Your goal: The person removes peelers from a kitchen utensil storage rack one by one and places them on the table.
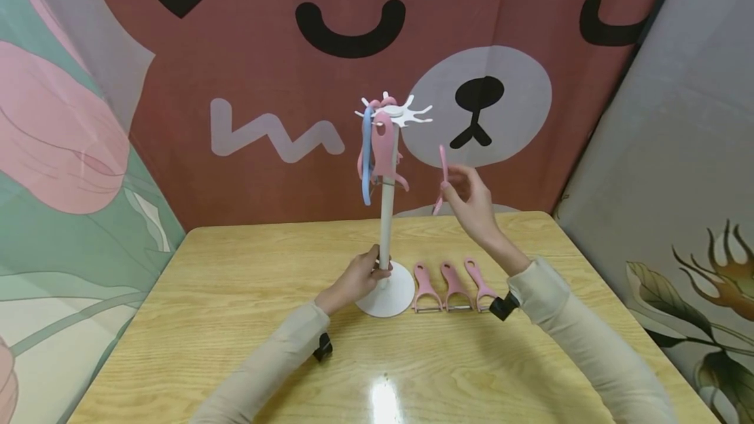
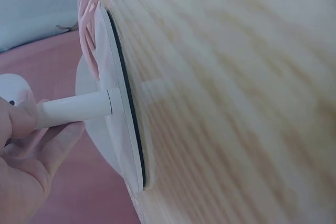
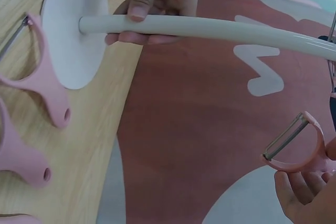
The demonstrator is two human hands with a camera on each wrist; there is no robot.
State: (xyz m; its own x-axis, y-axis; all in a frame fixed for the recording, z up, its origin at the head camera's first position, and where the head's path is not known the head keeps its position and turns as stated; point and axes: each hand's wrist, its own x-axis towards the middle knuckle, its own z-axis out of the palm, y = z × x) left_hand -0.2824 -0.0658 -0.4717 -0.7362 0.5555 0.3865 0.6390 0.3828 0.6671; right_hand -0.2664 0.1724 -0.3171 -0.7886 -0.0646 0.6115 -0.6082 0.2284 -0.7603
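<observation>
My left hand (image 1: 360,278) grips the white pole (image 1: 386,224) of a stand low down, just above its round white base (image 1: 385,296). In the left wrist view, thumb and fingers wrap round the pole (image 2: 73,109). My right hand (image 1: 473,201) pinches a pink peeler (image 1: 443,172) in the air, right of the stand. The right wrist view shows its blade and curved head (image 3: 294,166) beyond the fingers. On the white hook top (image 1: 406,112) hang several peelers, among them a pink one (image 1: 384,142) and a blue one (image 1: 367,156).
Three pink peelers lie in a row on the wooden table (image 1: 235,319) right of the base: a near one (image 1: 424,283), a middle one (image 1: 453,283) and a right one (image 1: 478,278). A patterned curtain (image 1: 265,70) hangs behind the table.
</observation>
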